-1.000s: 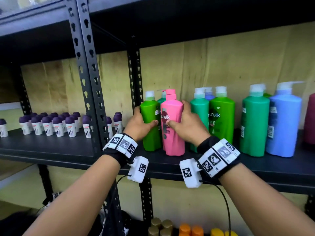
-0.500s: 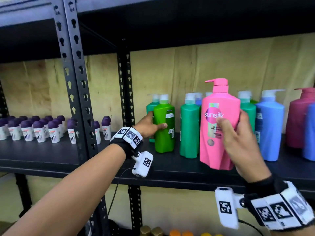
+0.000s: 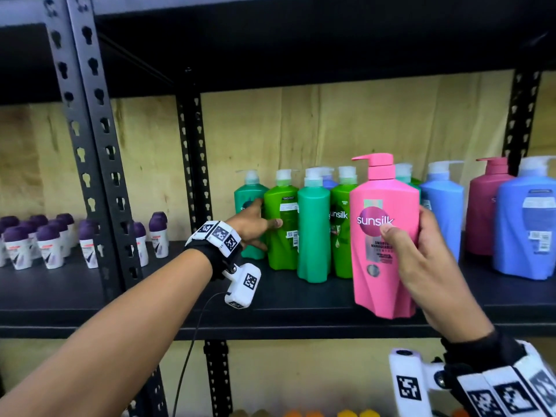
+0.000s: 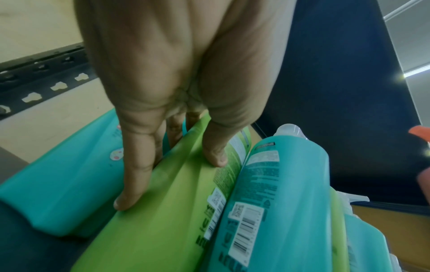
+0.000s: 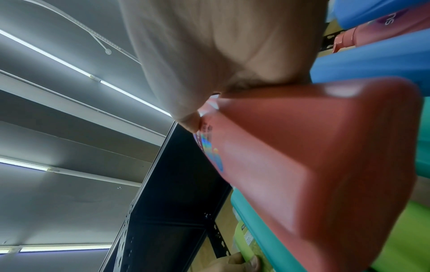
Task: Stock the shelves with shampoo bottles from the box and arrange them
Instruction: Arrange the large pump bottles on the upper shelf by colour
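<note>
A pink Sunsilk pump bottle (image 3: 379, 284) hangs upright just above the front edge of the dark shelf (image 3: 301, 308). My right hand (image 3: 421, 245) grips it, thumb on the label and fingers round its right side. In the right wrist view the pink bottle (image 5: 302, 165) fills the frame under my right hand (image 5: 221, 73). My left hand (image 3: 258, 228) holds a light green bottle (image 3: 285, 236) that stands on the shelf. The left wrist view shows the left hand (image 4: 171, 182) with its thumb on the green bottle (image 4: 163, 211) and its fingers down the bottle's other side.
Teal bottles (image 3: 313, 230), another green one (image 3: 340, 236), blue bottles (image 3: 442, 212) and a dark pink one (image 3: 484, 212) crowd the shelf. Small purple-capped roll-ons (image 3: 48, 248) stand at the left beyond the perforated upright (image 3: 99, 164). Coloured caps (image 3: 346, 412) show on a lower shelf.
My right hand has lifted the pink bottle out of the left group and carried it right and toward me. My left hand has stayed on the light green bottle.
</note>
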